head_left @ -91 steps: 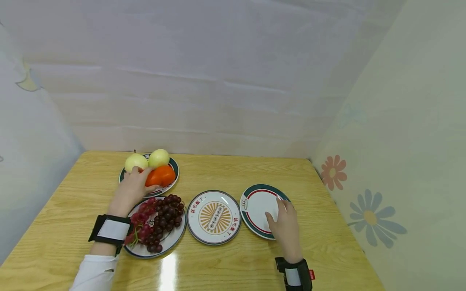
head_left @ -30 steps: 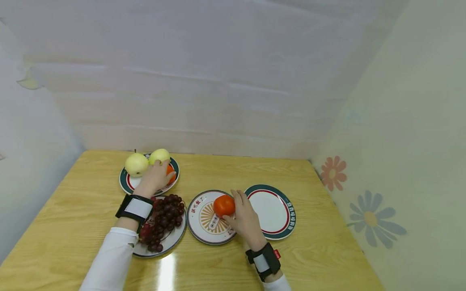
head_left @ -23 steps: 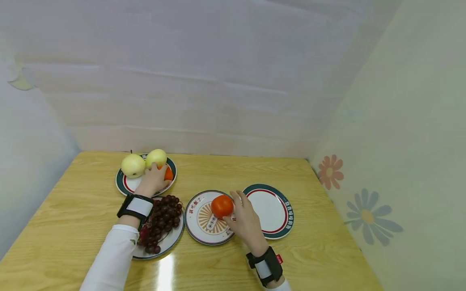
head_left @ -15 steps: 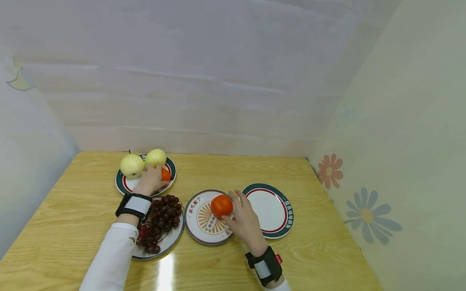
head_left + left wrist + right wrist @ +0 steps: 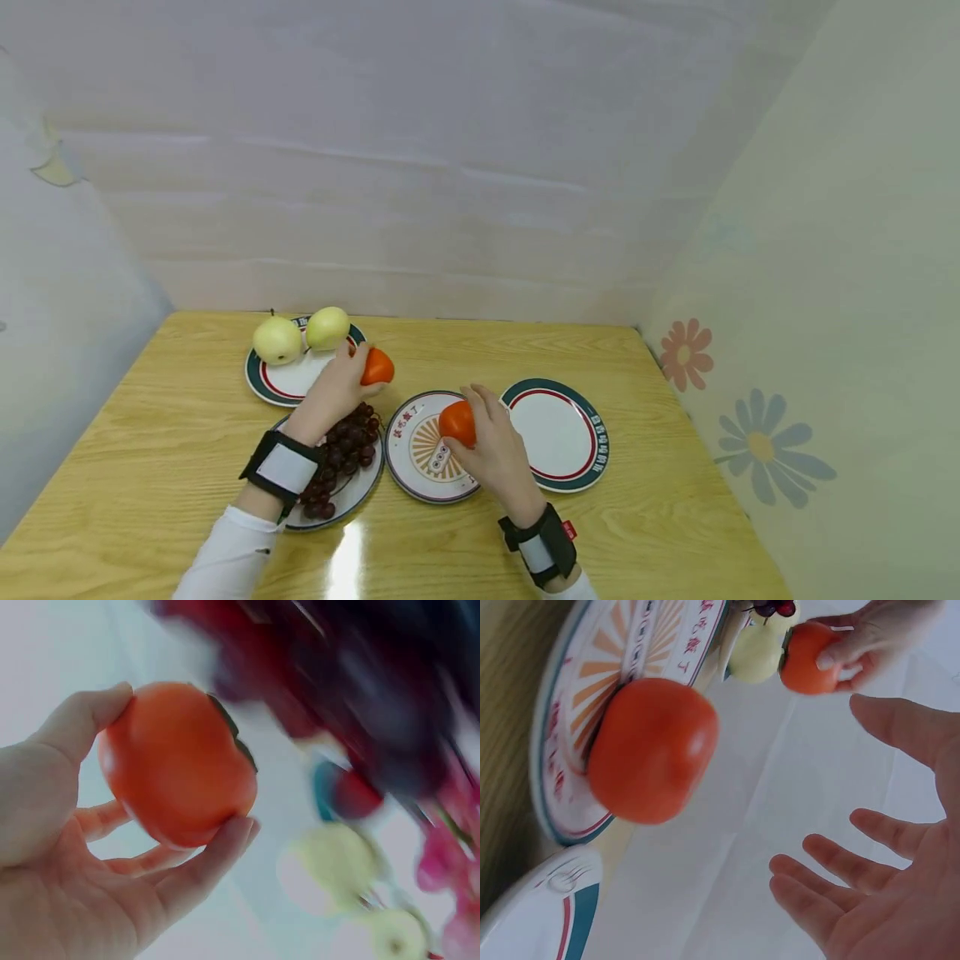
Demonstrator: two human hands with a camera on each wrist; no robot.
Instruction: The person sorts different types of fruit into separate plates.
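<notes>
Since the frame half a second back, the left hand [image 5: 337, 385] has shifted rightward, taking a glossy orange-red persimmon with a green calyx [image 5: 379, 367] off the white, green-rimmed round plate [image 5: 281, 385] at the back-left corner of the wooden desk [image 5: 675, 500]. Thumb and fingers grip it; it hangs just beyond that plate's right rim.

Second round orange-red persimmon [image 5: 456, 422] sits on the white plate with an orange sunburst print [image 5: 402, 454], mid-desk. Right hand [image 5: 497, 446] beside it, fingers loosely spread; right wrist view shows them apart from the fruit.

Progress, my judgement: about half done with the persimmons. One down, the other lifted, not yet set down. Remaining on the back-left plate: a stemmed pale-yellow pear [image 5: 277, 342] and another pale-yellow pear [image 5: 327, 328]. Dark-red grapes [image 5: 348, 450] lie on a white plate [image 5: 352, 498] towards the near-left, in neither hand.
</notes>
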